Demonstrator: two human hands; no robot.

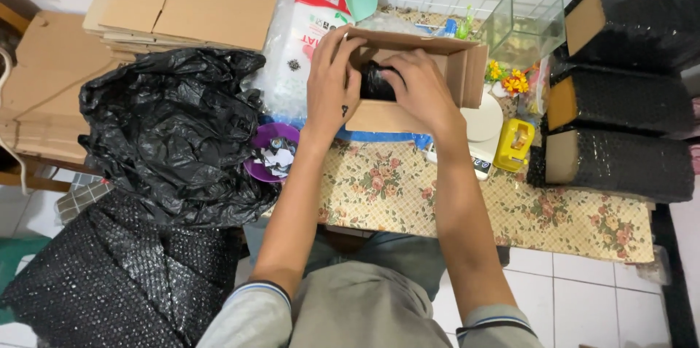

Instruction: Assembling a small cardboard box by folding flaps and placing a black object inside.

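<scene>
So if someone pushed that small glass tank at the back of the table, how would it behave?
The glass tank looks rigid and probably fragile, being clear glass. Its flat, boxy shape suggests it would slide on the flowered tablecloth rather than roll. It looks empty, so likely fairly light.

The black wrapped item (375, 80) is mostly hidden by both hands inside the cardboard box (408, 111); the grip cannot be told.

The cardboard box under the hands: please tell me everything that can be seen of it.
The cardboard box is small, plain brown and open at the top, with flaps standing up at the back and right. It sits on the table with the floral cloth. The left hand grips its left wall, and the right hand presses a black wrapped item down inside it.
</scene>
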